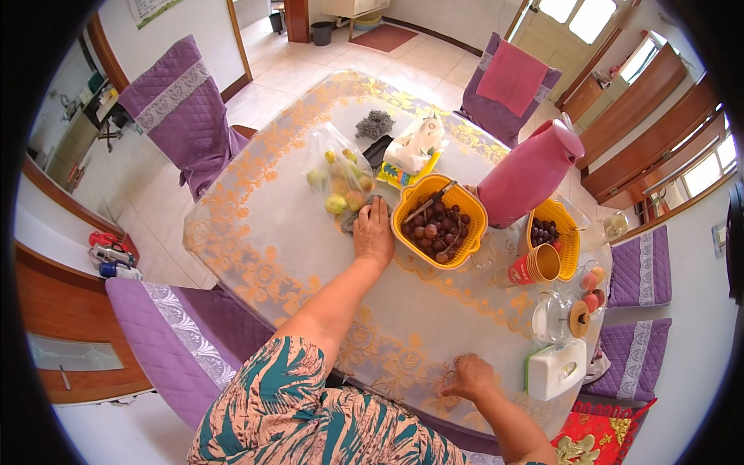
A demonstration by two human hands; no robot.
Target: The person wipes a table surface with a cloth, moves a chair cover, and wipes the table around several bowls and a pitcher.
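We find the left hand (373,237) palm down near the middle of the table (267,225), fingers nearly straight and close together, laid over a grey cloth (347,223) that shows past the fingertips and at the left side; whether the fingers grip it, we cannot tell. The cloth lies well inside the table edges, with a clear bag of fruit (339,180) just beyond it and a yellow basket (477,242) of grapes (435,232) close on the right. We note a knife (428,203) lying across that basket. The right hand (470,377) rests near the close edge, fingers loosely bent and partly apart; we cannot tell whether it has hold of anything. To its right, apart from it, a white box (556,370) sits near the table's right edge, with a glass jar (552,316) and red cups (535,267) farther along. Beyond the first basket stands a pink jug (531,174), hemming in that side. We record the widest open room to the left, where patterned tablecloth runs from the left forearm out to the edge, and a second stretch between the two hands.
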